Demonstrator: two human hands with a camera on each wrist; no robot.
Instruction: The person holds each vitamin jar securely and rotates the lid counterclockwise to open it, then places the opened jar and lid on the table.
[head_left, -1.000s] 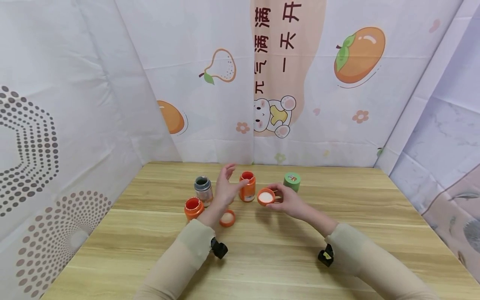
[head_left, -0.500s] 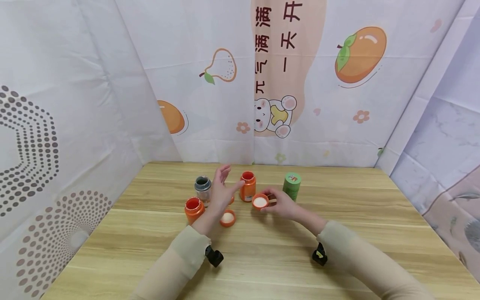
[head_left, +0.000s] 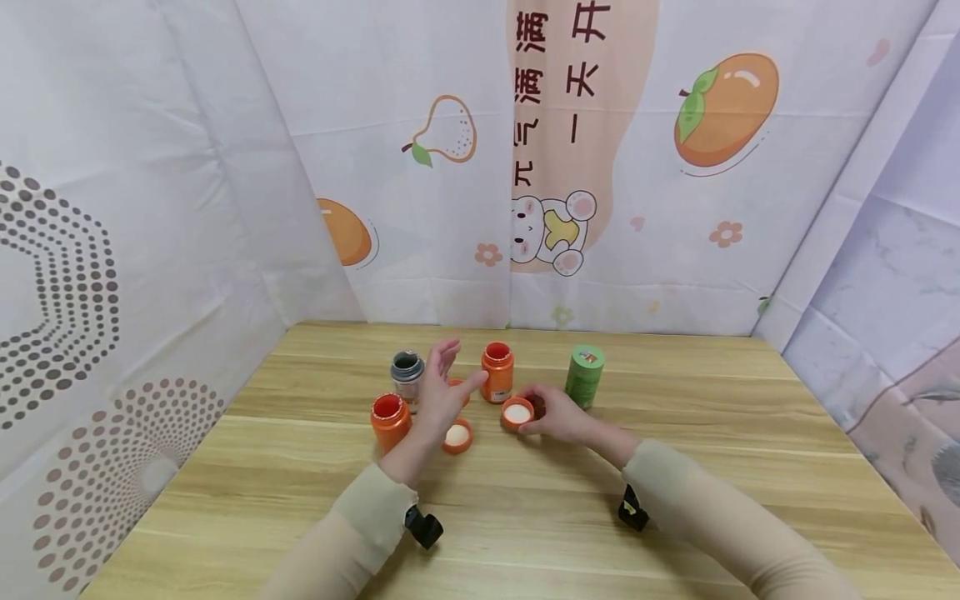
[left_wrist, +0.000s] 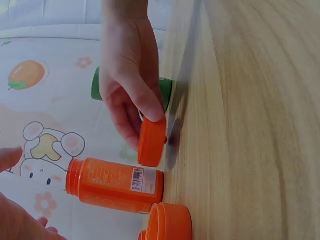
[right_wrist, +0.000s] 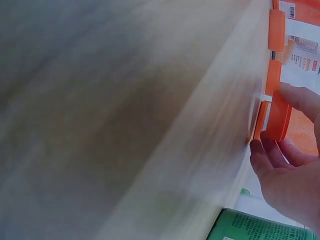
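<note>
My right hand (head_left: 558,415) pinches an orange lid (head_left: 517,412) by its rim, thumb on one side and fingers on the other. The lid's pale inner face is up, and it hangs close over the table in the left wrist view, where its side (left_wrist: 152,143) shows. My left hand (head_left: 440,396) is held with fingers extended and thumb apart, holding nothing. Just right of its thumb stands an open orange bottle (head_left: 497,379). A second orange lid (head_left: 457,435) lies pale side up by the left wrist; another orange lid (head_left: 461,392) is partly hidden behind the left hand.
Left of the left hand stand another open orange bottle (head_left: 391,421) and an open clear bottle with a dark grey neck (head_left: 407,377). A green cylindrical container (head_left: 585,375) stands behind the right hand. A printed curtain (head_left: 420,283) borders the wooden table's (head_left: 690,400) back edge.
The right hand has brought the orange lid down and to the left, nearer the table. The left hand has drifted slightly left and stays extended.
</note>
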